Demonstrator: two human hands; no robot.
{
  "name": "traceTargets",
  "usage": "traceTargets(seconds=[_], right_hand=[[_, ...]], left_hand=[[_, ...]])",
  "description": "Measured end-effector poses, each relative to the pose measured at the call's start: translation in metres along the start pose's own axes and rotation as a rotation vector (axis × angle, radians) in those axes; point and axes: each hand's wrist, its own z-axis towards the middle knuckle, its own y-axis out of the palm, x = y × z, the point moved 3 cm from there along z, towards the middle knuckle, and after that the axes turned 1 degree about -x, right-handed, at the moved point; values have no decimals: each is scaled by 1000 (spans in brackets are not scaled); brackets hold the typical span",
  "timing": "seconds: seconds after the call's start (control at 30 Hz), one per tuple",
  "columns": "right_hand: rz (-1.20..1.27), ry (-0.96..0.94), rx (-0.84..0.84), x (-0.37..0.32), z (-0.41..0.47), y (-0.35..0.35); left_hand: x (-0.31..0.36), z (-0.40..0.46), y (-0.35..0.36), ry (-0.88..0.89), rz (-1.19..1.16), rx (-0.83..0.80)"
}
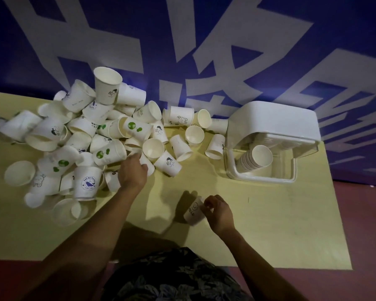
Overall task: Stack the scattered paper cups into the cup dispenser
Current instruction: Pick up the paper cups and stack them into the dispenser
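Observation:
A big heap of white paper cups (78, 135), several with printed pictures, lies tumbled over the left half of a pale yellow mat (258, 213). My left hand (132, 172) reaches into the heap's near right edge and its fingers curl round a cup (147, 165) lying there. My right hand (218, 210) pinches a printed paper cup (193, 210) by its rim, close to me above the mat. The white cup dispenser (276, 122) stands at the right with a stack of nested cups (255, 159) lying inside it.
A blue wall with large white characters (204, 51) rises right behind the mat. Reddish floor (367, 224) borders the mat on the right and front. Loose cups (194, 134) lie between the heap and the dispenser. My patterned clothing (174, 276) fills the bottom centre.

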Motion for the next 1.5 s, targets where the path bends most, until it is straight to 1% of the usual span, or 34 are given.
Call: traceTargets(seconds=[0.13, 0.23, 0.3, 0.37, 0.43, 0.47, 0.5, 0.63, 0.7, 0.77, 0.8, 0.87, 1.03, 1.1, 1.2, 1.27, 1.33, 1.4, 1.47, 1.5], right_hand=[[32, 5, 55, -11, 8, -7], [43, 31, 100, -21, 13, -19], [51, 27, 136, -27, 15, -31], [80, -1, 203, -33, 14, -48], [144, -46, 294, -37, 13, -68], [180, -60, 333, -38, 12, -79], [206, -64, 368, -39, 11, -89], [256, -68, 562, -34, 7, -135], [171, -101, 661, -27, 7, -157], [70, -132, 724, -17, 10, -174], [22, -136, 735, -12, 12, -181], [-94, -150, 706, -2, 20, -186], [-302, -225, 456, 20, 54, -181], [-340, -258, 389, 24, 64, -177], [-328, -292, 331, 29, 74, -176], [-269, -342, 334, 34, 76, -178], [-114, -362, 422, 44, 70, -183], [20, -313, 518, 59, 62, -191], [82, -252, 543, 76, 56, -197], [90, -234, 536, 85, 54, -200]], left_hand=[[3, -15, 8, 96, 23, -6], [13, -35, 7, 178, 24, 45], [25, -48, 1, 203, -11, 76], [36, -61, -3, 218, -133, 70], [49, -68, -7, 141, -408, -30], [56, -69, -7, 99, -509, -93], [64, -70, -9, 94, -561, -121], [103, -79, -29, 329, -424, -10], [122, -84, -35, 435, -388, 43], [140, -91, -35, 495, -351, 73], [149, -94, -34, 522, -348, 77], [168, -100, -31, 565, -318, 75], [209, -116, -20, 684, -274, 82], [225, -122, -16, 723, -265, 93], [249, -130, -10, 790, -237, 92], [266, -134, -2, 828, -218, 77], [281, -137, 8, 849, -189, 61], [291, -138, 21, 848, -165, 35], [298, -137, 36, 859, -75, 35], [302, -134, 46, 860, 22, 27]])
